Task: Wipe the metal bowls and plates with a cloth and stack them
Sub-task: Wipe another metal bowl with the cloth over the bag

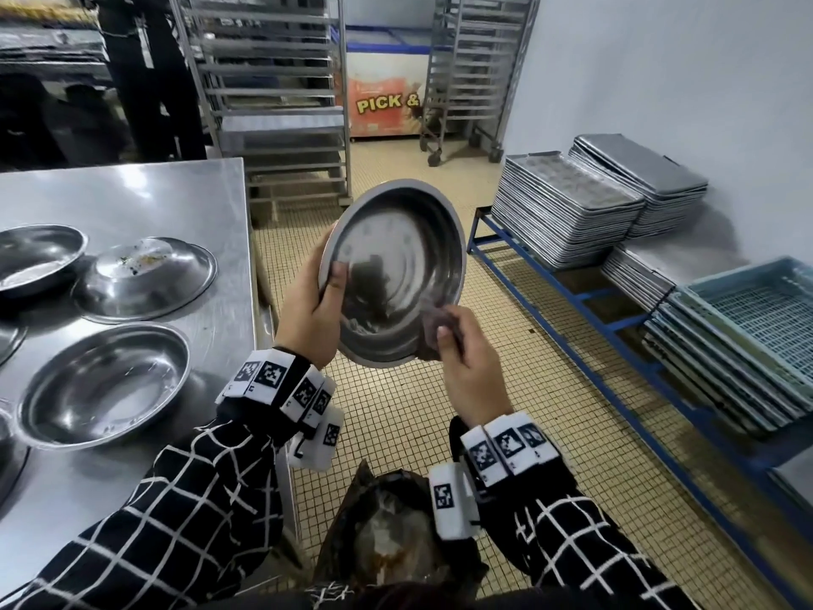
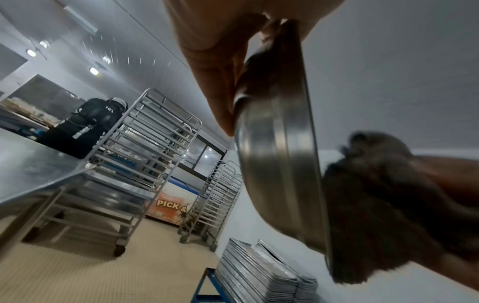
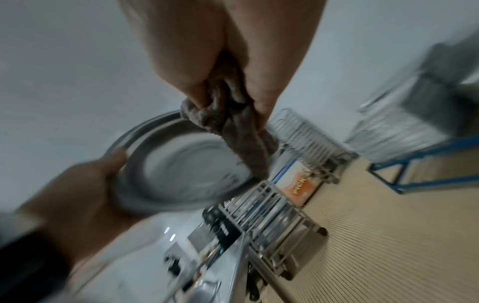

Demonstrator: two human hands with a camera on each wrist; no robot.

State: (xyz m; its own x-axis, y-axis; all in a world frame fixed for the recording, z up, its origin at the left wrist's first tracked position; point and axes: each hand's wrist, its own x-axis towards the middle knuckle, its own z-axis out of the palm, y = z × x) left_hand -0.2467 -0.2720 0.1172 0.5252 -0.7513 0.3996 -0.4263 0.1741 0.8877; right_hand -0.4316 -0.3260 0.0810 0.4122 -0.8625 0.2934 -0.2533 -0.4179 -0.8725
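A metal bowl (image 1: 396,266) is held tilted in the air over the floor, its hollow facing me. My left hand (image 1: 314,310) grips its left rim, thumb inside. My right hand (image 1: 468,367) pinches a dark brown cloth (image 1: 440,321) against the bowl's lower right rim. From the left wrist the bowl (image 2: 279,147) shows edge-on with the cloth (image 2: 383,205) at its rim. The right wrist view is blurred: the cloth (image 3: 233,127) hangs from the fingers over the bowl (image 3: 186,168). More bowls lie on the steel table (image 1: 176,195): one upright (image 1: 105,385), one upside down and soiled (image 1: 145,277).
Another bowl (image 1: 35,257) sits at the table's left. A dark bin bag (image 1: 391,534) stands on the floor below my hands. Stacked baking trays (image 1: 567,209) and blue crates (image 1: 756,328) fill the right side. Wheeled racks (image 1: 272,94) and a person (image 1: 149,72) stand behind.
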